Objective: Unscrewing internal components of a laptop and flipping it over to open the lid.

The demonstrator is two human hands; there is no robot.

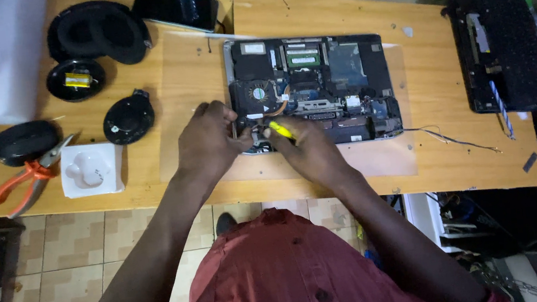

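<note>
Hands meet over an opened black laptop base, its cover off and circuit boards, a round cooling fan and a green memory strip exposed, lying flat near the middle of a light wooden workbench. The right hand is closed around a yellow-handled screwdriver, tip aimed at the chassis's near-left corner; the left hand pinches that same edge, fingers curled against the frame, though what, if anything, it grips cannot be made out. The base looks rigid but delicate, likely best held by its metal rim and not by the bare boards or thin cables; the slim screwdriver appears light and easy to roll. A loose thin wire trails from the chassis's right side across the bench. Farther right rests a detached black keyboard panel. To the left lie orange-handled pliers, a white plastic parts tray, a black round fan and several dark oval cushions.
</note>
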